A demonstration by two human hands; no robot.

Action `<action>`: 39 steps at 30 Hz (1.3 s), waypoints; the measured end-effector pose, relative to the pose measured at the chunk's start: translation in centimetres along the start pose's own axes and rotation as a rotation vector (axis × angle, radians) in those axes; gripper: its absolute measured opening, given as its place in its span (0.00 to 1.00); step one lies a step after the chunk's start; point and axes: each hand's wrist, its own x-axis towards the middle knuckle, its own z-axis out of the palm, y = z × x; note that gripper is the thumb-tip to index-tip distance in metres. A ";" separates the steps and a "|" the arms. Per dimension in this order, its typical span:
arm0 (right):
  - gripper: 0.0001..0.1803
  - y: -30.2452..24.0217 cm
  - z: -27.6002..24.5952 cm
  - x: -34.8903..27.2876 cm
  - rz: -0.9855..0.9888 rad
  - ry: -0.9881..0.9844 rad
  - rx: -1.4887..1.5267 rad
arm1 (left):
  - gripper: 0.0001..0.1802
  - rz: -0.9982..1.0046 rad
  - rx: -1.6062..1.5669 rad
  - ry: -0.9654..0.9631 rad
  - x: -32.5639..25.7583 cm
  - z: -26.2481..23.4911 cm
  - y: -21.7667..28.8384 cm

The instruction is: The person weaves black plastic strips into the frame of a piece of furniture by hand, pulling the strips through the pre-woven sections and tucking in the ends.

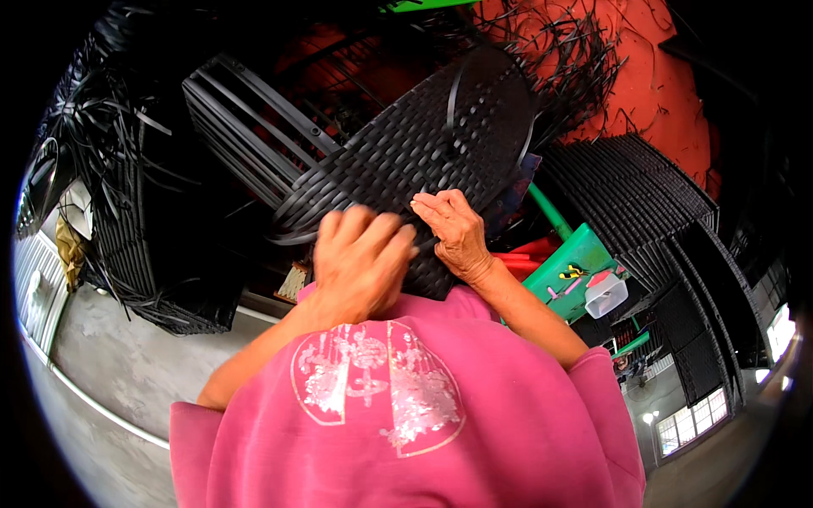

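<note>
A black woven wicker panel (398, 140) lies in front of me, its rounded end at the upper right and loose flat strips fanning out at its left edge. My left hand (364, 262) is at the panel's near left edge, its fingers curled and slightly blurred; whatever they grip is hidden beneath them. Over the weave to the right, my right hand (457, 233) has its fingers bent together against the surface. What lies between those fingertips is too small to make out. A single loose strip (455, 97) arches over the panel's far part.
A slatted black frame (262, 127) adjoins the panel on the left. Bundles of black strips (93, 135) hang at far left, and more lie tangled on a red surface (669, 93). At right are a green stool (550, 275) with a clear plastic cup (605, 296) and woven furniture (631, 190).
</note>
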 end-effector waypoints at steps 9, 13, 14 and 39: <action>0.23 4.4 -3.2 -2.9 0.234 0.084 0.113 | 0.31 -0.129 0.250 -0.578 2.2 6.7 -0.9; 0.27 5.4 -2.7 0.1 0.133 0.015 0.071 | 0.26 -0.095 0.299 -0.527 1.2 7.4 -0.8; 0.29 5.6 -2.2 0.6 0.089 0.010 0.056 | 0.26 -0.110 0.301 -0.519 1.0 7.4 -0.6; 0.13 6.1 4.9 1.7 0.013 -0.028 -0.111 | 0.21 -0.142 0.166 -0.315 -3.5 7.2 -5.1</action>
